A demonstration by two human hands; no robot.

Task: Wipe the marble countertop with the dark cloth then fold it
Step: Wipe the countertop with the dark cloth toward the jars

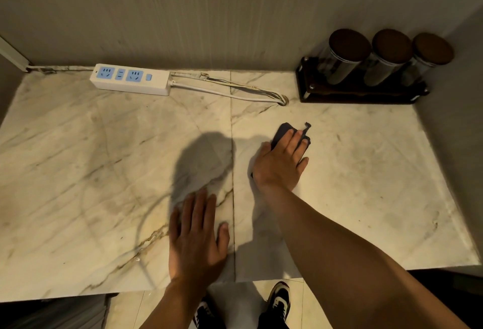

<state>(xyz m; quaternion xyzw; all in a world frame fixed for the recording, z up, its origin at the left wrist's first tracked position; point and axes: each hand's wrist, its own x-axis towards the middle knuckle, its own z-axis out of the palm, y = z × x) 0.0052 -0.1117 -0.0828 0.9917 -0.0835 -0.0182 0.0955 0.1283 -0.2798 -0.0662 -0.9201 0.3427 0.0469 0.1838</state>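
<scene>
1. The right hand [281, 162] lies flat, fingers spread, pressing the dark cloth [285, 130] on the marble countertop [366, 172], right of the frame's middle.
2. The left hand [196, 234] rests flat and holds nothing (just leaning).
3. Push firmly; stay away from the power strip [130, 79] at upper left.

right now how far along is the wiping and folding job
Done: nothing can be confirmed; the marble countertop shows no clear wiped patch.
In hand: the right hand presses the dark cloth flat on the counter, mid-wipe, right of the seam. The left hand rests flat near the front edge.
Left: the areas by the power strip and jar rack, then folding; the cloth is bunched.
</scene>
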